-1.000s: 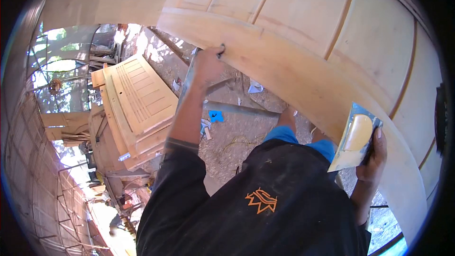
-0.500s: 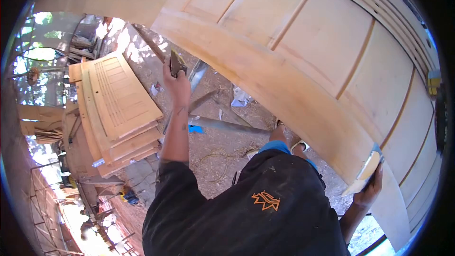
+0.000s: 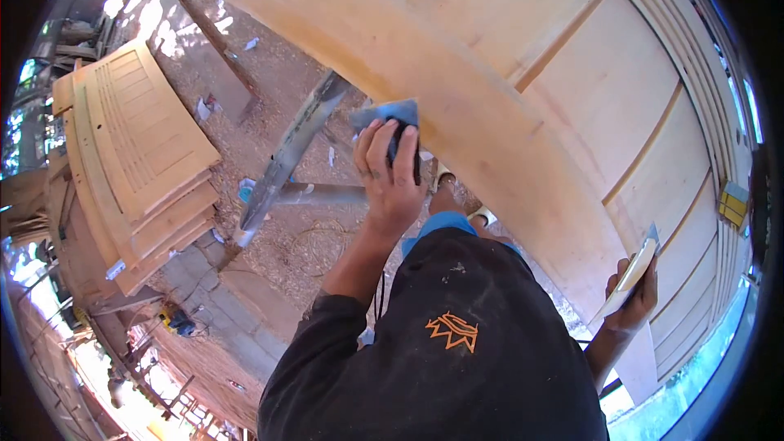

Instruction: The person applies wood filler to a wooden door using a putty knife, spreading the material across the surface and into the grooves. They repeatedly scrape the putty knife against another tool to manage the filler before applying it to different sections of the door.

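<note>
My left hand [image 3: 394,175] is closed around the dark grip of a scraper [image 3: 390,112] with a flat, bluish metal blade. The blade is close to the near edge of a large pale wooden door [image 3: 490,139]; whether it touches cannot be told. On the right, my right hand [image 3: 635,298] grips a flat scraper coated with cream putty [image 3: 630,279], held above the door's near rail. Grooves divide the door's face into panels, and orange-brown smears run along its near rail.
A stack of panelled wooden doors [image 3: 147,147] lies at left. Metal support legs [image 3: 294,147] stand under the workpiece on ground strewn with shavings. A yellow and grey block [image 3: 733,202] rests at the door's far right. A yellow power tool [image 3: 175,320] lies lower left.
My left hand has swung right and closer to the door's near edge, turning the scraper's blade into view. My right hand has tilted its putty-coated scraper more edge-on. The whole view has shifted.
</note>
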Tool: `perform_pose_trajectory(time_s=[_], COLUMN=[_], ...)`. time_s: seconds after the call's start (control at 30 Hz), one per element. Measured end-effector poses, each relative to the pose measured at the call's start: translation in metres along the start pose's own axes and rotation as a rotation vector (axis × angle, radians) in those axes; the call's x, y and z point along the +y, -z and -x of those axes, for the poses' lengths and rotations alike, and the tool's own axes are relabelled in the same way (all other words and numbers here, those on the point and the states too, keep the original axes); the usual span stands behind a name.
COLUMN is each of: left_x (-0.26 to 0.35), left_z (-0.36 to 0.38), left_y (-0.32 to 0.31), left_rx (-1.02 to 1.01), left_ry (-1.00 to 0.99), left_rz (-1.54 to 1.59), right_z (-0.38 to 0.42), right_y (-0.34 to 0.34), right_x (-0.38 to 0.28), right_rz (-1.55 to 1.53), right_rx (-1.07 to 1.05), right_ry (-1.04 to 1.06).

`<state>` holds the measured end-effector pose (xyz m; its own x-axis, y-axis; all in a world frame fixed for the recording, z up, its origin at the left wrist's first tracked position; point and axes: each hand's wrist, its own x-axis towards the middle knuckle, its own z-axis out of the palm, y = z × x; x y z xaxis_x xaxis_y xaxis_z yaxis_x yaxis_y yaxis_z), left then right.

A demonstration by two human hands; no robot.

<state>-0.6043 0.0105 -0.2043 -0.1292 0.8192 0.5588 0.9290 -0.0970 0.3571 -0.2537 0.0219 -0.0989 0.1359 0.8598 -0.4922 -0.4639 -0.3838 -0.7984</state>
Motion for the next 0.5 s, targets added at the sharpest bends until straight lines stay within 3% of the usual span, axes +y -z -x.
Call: perform_pose_trajectory(time_s=[0.13,0.17,0.27,0.3,0.37,0.43,0.5], left_x=[0.01,0.002,0.003,0.003,-0.003,-0.013,-0.018], left_z=[0.023,0.05,0.103,0.101,0.068,0.0,-0.06], left_y=[-0.015,-0.029,-0.012,0.002,0.031,0.058,0.07], left_rx=[-0.154,-0.011,-0.216,-0.212,-0.194,-0.268,-0.389], left_ry=[0.031,0.008,0.242,0.237,0.194,0.232,0.236], left_rz=[-0.027,0.076,0.121,0.132,0.16,0.001,-0.091], right_z=[0.001,0.001,0.0,0.001,-0.001,0.009,0.004], right_y=[-0.032,-0.037,-0.013,-0.008,0.014,0.029,0.033], right_x=[0.006,0.004,0.005,0.006,0.015,0.017,0.016], right_rz=[0.123,0.156,0.065,0.077,0.201,0.181,-0.027], right_rx=[0.214,0.295,0.074,0.018,0.163,0.164,0.0], right_ry=[-0.022,-0.019,-0.011,-0.008,0.096,0.048,-0.075])
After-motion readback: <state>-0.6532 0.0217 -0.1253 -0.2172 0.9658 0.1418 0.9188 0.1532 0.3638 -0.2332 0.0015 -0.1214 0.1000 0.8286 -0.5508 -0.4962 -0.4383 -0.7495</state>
